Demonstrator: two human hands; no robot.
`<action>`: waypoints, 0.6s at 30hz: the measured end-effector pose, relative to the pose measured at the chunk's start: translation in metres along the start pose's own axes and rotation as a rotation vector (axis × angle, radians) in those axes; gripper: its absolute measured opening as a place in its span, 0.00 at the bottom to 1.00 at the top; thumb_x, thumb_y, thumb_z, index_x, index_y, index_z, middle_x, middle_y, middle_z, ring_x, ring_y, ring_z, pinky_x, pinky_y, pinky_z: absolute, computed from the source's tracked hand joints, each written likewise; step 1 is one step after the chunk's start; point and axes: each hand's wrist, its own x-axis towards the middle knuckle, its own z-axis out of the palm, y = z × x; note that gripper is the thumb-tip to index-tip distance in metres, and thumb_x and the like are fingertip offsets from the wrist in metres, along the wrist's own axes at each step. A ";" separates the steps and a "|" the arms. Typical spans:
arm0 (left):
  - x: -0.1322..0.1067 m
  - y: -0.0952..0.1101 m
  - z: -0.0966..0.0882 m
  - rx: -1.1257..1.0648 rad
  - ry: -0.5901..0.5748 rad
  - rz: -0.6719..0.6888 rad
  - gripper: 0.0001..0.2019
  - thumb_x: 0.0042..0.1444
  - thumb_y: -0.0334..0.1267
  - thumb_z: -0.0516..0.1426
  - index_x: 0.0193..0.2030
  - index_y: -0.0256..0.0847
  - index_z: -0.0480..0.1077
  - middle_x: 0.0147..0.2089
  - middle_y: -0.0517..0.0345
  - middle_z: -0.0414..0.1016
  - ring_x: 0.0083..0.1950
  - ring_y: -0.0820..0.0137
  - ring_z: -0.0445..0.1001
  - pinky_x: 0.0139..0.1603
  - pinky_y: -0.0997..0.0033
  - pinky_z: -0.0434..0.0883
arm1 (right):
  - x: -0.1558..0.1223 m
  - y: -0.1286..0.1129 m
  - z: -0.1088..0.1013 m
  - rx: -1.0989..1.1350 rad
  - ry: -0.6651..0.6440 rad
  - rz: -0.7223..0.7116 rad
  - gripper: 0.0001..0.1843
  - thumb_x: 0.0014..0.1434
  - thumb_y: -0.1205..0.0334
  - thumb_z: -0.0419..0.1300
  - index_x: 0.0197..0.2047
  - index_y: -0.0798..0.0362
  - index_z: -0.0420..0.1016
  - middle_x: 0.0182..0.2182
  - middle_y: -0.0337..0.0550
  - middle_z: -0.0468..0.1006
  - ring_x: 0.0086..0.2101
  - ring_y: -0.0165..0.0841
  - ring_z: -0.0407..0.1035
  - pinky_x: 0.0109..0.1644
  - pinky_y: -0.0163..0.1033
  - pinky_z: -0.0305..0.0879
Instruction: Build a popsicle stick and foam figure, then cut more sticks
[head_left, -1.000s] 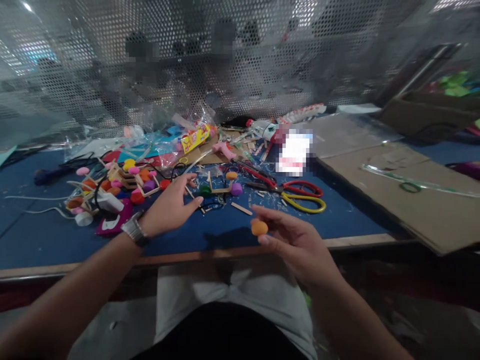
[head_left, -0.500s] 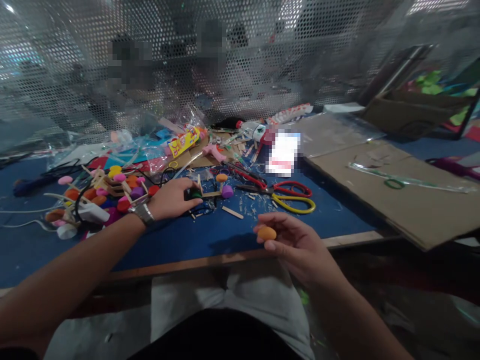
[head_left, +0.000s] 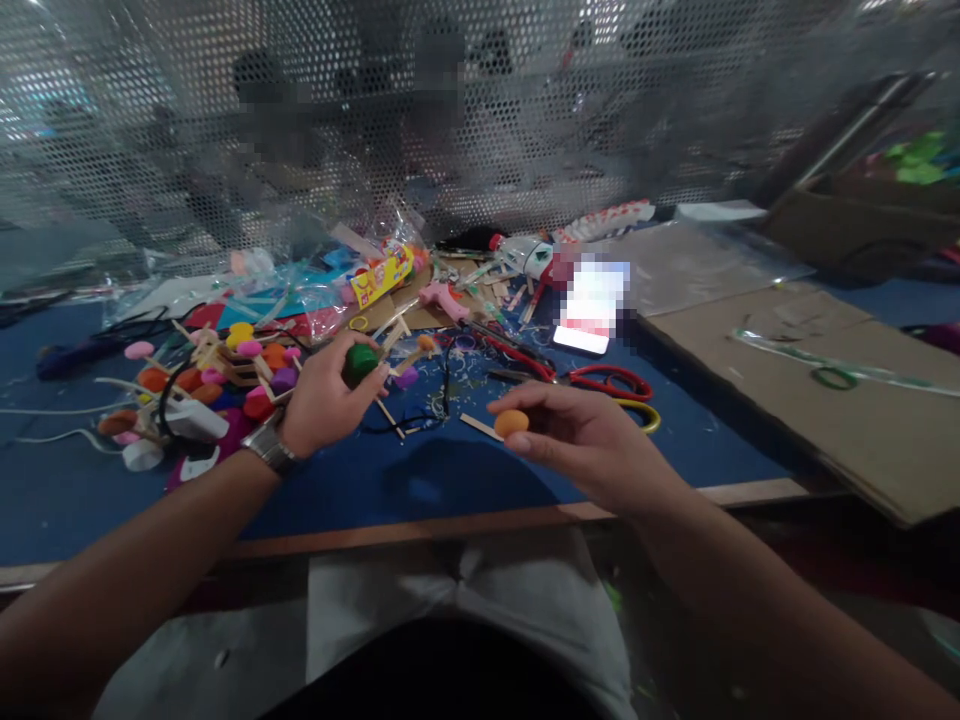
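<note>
While right grip (head_left: 596, 440) pinches, orange piece (head_left: 511, 424) sits between.

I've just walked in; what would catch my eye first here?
Probably the glowing phone, toward the back of the blue table, right of centre. Next, the jumble of bright-coloured pieces and thin sticks on the table's left. Then the orange piece in the right hand and the green piece in the left hand.

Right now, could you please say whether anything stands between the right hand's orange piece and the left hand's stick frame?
Nothing visible stands between the orange piece and the stick frame; the black cord there appears to lie on the table beneath.
</note>
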 end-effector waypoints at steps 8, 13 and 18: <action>-0.003 0.001 0.010 -0.504 0.091 -0.118 0.21 0.56 0.46 0.67 0.52 0.38 0.72 0.50 0.46 0.84 0.43 0.59 0.86 0.45 0.56 0.85 | 0.053 -0.003 0.007 -0.115 -0.113 -0.007 0.26 0.52 0.51 0.73 0.52 0.52 0.78 0.41 0.44 0.83 0.35 0.32 0.75 0.41 0.41 0.74; -0.009 -0.004 0.012 -0.757 0.006 -0.101 0.25 0.56 0.48 0.67 0.59 0.42 0.75 0.58 0.45 0.81 0.59 0.51 0.81 0.62 0.45 0.77 | 0.073 -0.006 0.023 -0.139 -0.143 -0.086 0.21 0.51 0.55 0.73 0.46 0.52 0.77 0.37 0.42 0.83 0.35 0.32 0.76 0.43 0.41 0.74; -0.018 -0.002 0.014 -0.718 0.000 -0.016 0.23 0.62 0.45 0.64 0.63 0.44 0.74 0.62 0.45 0.78 0.65 0.53 0.76 0.67 0.51 0.74 | 0.086 -0.005 0.031 -0.116 -0.088 -0.187 0.22 0.52 0.48 0.75 0.43 0.52 0.77 0.36 0.42 0.82 0.35 0.32 0.75 0.41 0.40 0.73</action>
